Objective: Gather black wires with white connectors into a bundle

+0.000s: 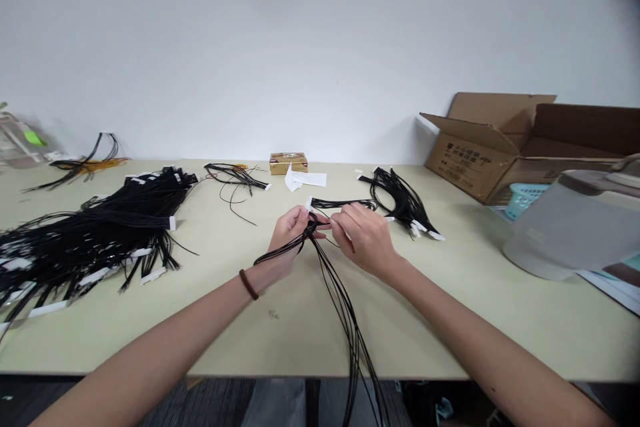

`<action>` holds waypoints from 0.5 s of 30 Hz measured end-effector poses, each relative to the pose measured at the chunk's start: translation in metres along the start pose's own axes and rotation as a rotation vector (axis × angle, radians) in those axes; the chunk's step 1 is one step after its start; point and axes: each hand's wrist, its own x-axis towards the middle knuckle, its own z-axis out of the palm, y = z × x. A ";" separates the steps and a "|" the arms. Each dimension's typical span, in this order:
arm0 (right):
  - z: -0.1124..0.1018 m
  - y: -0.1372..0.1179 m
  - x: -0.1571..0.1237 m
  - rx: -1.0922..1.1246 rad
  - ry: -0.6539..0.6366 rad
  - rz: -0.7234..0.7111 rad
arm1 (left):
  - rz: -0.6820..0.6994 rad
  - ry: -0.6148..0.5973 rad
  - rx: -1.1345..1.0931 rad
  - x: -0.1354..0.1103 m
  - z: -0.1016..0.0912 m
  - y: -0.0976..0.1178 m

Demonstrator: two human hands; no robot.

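Note:
My left hand (pixel 293 233) is closed around a black wire harness (pixel 336 280) near its upper end, where the wires bunch and loop. The harness's long wires hang down past the table's front edge. A white connector (pixel 309 202) shows just above my left fingertips. Close beside it, my right hand (pixel 361 233) is pinched at a black wire of the same harness; its fingertips partly hide the wire. Right behind my hands lies another bundle of black wires (pixel 345 203) on the table.
On the left is a large pile of black harnesses (pixel 145 203) with white connectors. A smaller harness group (pixel 407 203) lies back right. Behind stand a small gold box (pixel 289 163) and white paper (pixel 311 179). An open cardboard box (pixel 470 167) and a grey container (pixel 565 227) occupy the right.

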 end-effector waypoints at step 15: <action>0.002 -0.006 0.000 -0.059 0.037 0.033 | 0.078 -0.050 0.311 0.000 -0.004 -0.007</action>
